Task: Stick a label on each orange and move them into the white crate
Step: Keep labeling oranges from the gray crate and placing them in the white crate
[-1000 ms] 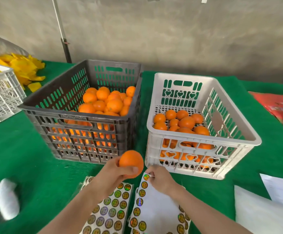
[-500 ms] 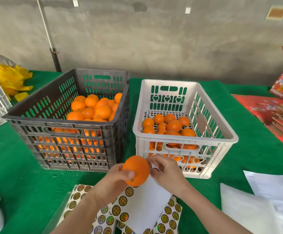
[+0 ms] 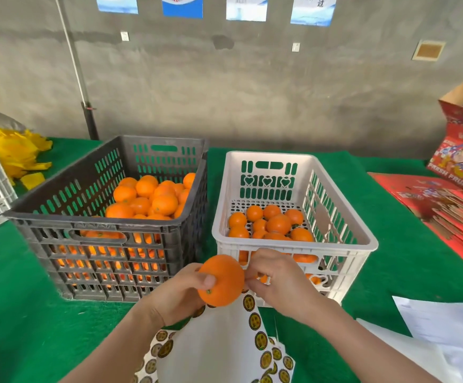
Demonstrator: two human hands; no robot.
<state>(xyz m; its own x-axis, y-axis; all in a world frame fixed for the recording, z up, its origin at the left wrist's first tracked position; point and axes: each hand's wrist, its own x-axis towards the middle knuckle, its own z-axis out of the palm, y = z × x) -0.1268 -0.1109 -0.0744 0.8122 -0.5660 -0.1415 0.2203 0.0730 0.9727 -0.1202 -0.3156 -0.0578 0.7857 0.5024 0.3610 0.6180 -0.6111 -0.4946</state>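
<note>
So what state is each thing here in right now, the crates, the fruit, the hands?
left hand, curled round the held orange.
held orange, off the table, not yet in a crate.
right hand, fingertips bunched at that orange's side; label not visible.
white crate, partly filled.
dark crate, much fuller.
top sticker sheet, many labels gone, some left at its edge.
red box, top open.
</note>
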